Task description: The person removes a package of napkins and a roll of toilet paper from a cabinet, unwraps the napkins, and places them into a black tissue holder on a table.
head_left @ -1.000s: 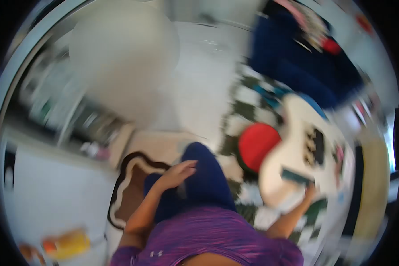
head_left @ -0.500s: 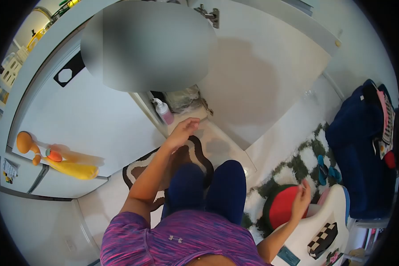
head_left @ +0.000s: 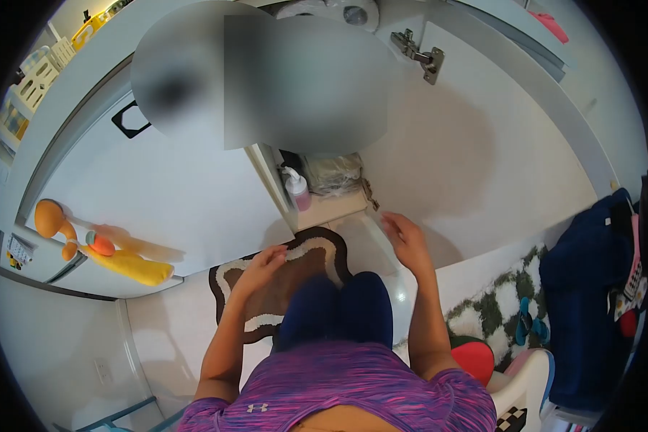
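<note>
Standing in cabinet [head_left: 331, 207], pump bottle [head_left: 297, 189], pink liquid [head_left: 303, 202]

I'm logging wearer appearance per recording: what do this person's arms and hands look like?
The left hand and right hand are gloveless, with no ring or watch that I can make out. Both forearms are uncovered. The short sleeves are purple streaked with pink and blue, matching the top, which bears a small pale logo.

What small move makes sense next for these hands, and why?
Probably ease the right hand forward and slightly left, towards the plastic-wrapped bundle. The cabinet door stands open, the bundle lies near that hand's fingertips in view, and both it and the left hand look empty.
</note>
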